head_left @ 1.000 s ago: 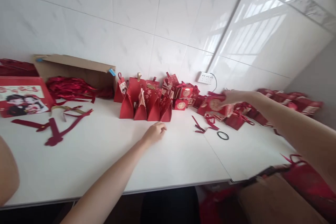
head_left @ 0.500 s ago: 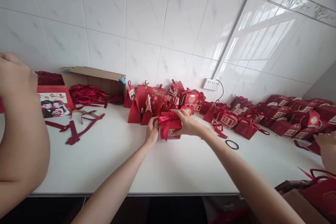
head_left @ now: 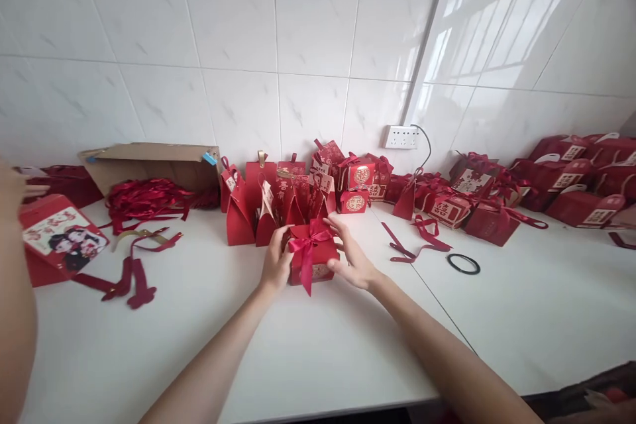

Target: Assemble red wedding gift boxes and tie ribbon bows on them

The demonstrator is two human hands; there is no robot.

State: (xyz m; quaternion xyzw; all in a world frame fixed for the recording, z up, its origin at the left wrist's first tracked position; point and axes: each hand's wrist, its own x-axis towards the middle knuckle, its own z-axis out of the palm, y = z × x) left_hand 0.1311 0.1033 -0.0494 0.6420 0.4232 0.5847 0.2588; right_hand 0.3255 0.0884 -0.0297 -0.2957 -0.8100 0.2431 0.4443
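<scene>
A small red gift box (head_left: 325,250) with a gold pattern on its front sits on the white table, between my two hands. A shiny red ribbon (head_left: 307,258) is tied over it in a bow, one tail hanging down the front. My left hand (head_left: 276,266) grips the box's left side, its fingertips partly behind the box. On the right side, my right hand (head_left: 356,261) holds the box with thumb in front and fingers at the top back corner. Just behind stand several upright red gift bags (head_left: 242,222).
Loose ribbons (head_left: 132,271) and a cardboard box of ribbons (head_left: 149,152) lie left. Right are a black ring (head_left: 463,264), more ribbon (head_left: 422,238) and piled red boxes (head_left: 489,225). Another person's arm (head_left: 14,305) is at the left edge, near an illustrated red bag (head_left: 42,265).
The view has shifted. My right hand has moved from the top of the box down to its right side. The illustrated bag at left is now tilted, and the other person's arm has shifted left.
</scene>
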